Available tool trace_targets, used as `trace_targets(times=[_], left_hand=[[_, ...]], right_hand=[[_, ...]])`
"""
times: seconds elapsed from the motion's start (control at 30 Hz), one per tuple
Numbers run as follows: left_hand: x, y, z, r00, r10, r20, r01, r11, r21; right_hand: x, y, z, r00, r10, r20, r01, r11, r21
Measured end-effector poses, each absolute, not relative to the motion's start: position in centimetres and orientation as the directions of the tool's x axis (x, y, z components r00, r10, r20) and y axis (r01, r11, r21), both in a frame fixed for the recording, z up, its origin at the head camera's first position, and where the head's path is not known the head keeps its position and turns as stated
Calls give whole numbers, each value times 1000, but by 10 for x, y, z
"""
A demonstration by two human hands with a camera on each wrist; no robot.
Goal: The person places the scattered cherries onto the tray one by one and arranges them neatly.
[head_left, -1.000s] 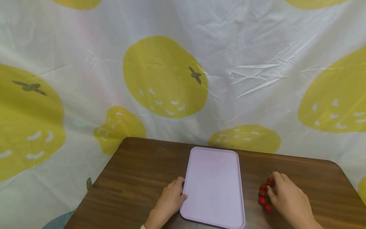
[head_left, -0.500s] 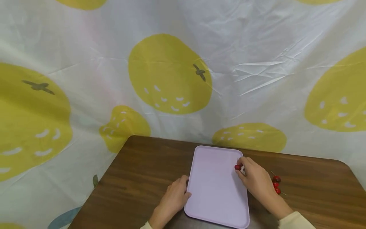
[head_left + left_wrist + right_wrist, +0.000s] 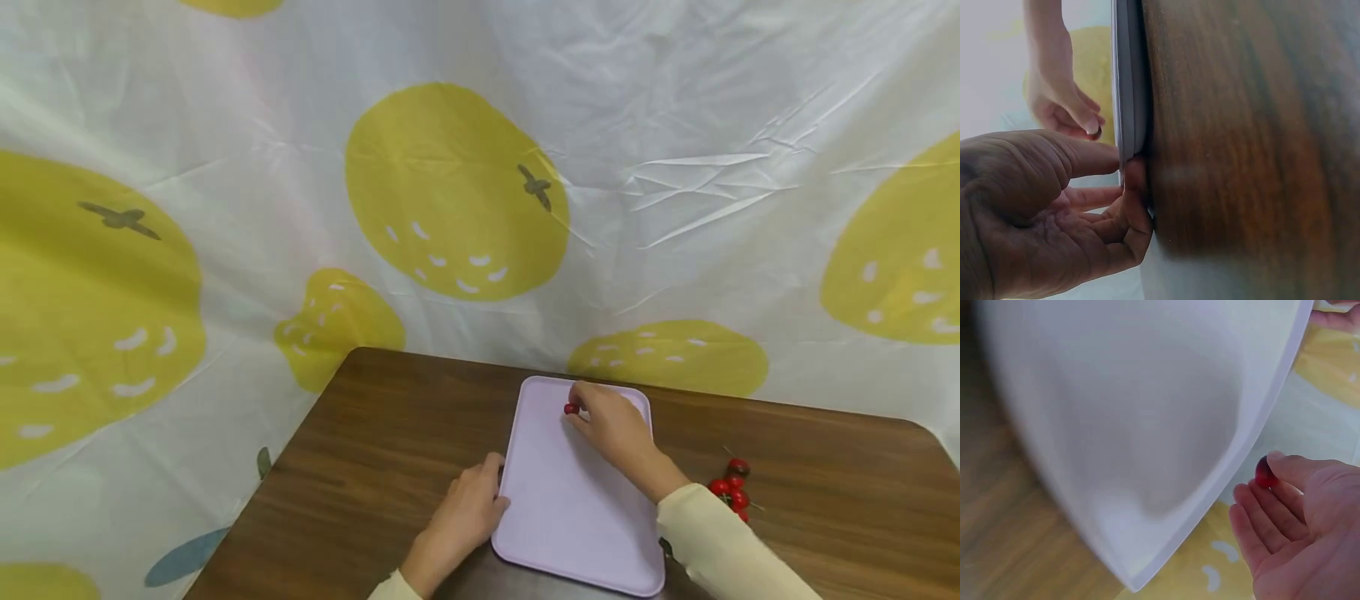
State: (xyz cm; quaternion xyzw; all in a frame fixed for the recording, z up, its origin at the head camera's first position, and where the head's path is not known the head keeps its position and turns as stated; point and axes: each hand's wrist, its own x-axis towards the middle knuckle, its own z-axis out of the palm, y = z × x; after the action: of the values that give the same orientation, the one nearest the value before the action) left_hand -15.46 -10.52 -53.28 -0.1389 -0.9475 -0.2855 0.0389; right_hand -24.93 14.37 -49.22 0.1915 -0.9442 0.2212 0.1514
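A flat lilac tray (image 3: 577, 525) with a low rim lies on the wooden table. My left hand (image 3: 465, 508) grips its left edge; the left wrist view shows the thumb on the rim (image 3: 1117, 94) and fingers curled below it. Over the far part of the tray, my right hand (image 3: 611, 425) pinches one small dark red cherry (image 3: 1264, 473) between thumb and fingertips. Whether the cherry touches the tray is unclear. Several more red cherries (image 3: 738, 498), some with thin stems, lie on the table to the right of the tray, partly behind the right sleeve.
The dark brown table (image 3: 375, 433) has rounded far corners. A white curtain (image 3: 675, 250) printed with big yellow lemons hangs directly behind its far edge and along the left side. A small dark object (image 3: 665, 547) shows by the tray's right edge, under the right sleeve.
My right hand has picked a cherry from the bunch at the right and carried it left over the tray's far part. My left hand keeps its grip on the tray. The view shifted slightly.
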Motion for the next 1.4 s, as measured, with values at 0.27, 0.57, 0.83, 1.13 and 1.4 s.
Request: trace_targets(times=[0.27, 0.57, 0.83, 1.13, 1.4], left_hand=[[-156, -102, -528, -967, 226, 120, 254, 788, 561], [-160, -103, -527, -952, 258, 162, 305, 795, 524], [-180, -108, -559, -950, 259, 174, 312, 805, 504], [-184, -108, -564, -952, 254, 169, 305, 816, 490], [-169, -103, -534, -959, 246, 144, 285, 825, 487]], right_hand=[[-269, 127, -498, -892, -325, 315, -426, 839, -340], [-281, 115, -504, -898, -307, 314, -408, 848, -338], [-289, 111, -503, -909, -288, 302, -374, 882, -286], [-290, 108, -502, -904, -288, 316, -371, 896, -245], [-290, 106, -502, -908, -282, 308, -360, 903, -234]])
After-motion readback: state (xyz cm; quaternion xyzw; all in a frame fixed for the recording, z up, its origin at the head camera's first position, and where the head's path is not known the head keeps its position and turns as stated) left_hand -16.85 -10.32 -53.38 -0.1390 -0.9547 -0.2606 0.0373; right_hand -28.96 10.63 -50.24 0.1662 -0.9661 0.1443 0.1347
